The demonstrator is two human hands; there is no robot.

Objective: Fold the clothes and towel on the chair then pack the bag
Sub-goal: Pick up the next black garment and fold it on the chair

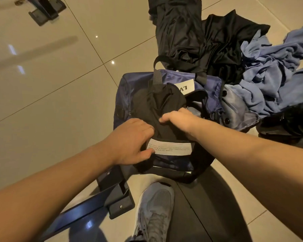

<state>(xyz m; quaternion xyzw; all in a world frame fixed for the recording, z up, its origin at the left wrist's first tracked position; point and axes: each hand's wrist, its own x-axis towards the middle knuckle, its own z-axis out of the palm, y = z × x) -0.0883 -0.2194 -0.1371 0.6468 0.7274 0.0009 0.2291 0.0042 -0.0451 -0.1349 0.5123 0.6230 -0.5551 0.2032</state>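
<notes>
I have only one view, from the camera on my head. It faces forward and steeply down along my forearms, which come in from the lower corners. They meet at my left hand point(131, 142) and right hand point(178, 121) mid-frame, both gripping the black garment point(154, 105) over the bag point(125, 91). The camera sits close. Its wide lens also takes in the floor point(51, 75) left of my left hand and my shoe point(156, 206) nearer me than both hands.

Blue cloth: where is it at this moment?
Head view, right side: the crumpled blue cloth lies just right of the open navy bag, beside the heap of black clothes.
</notes>
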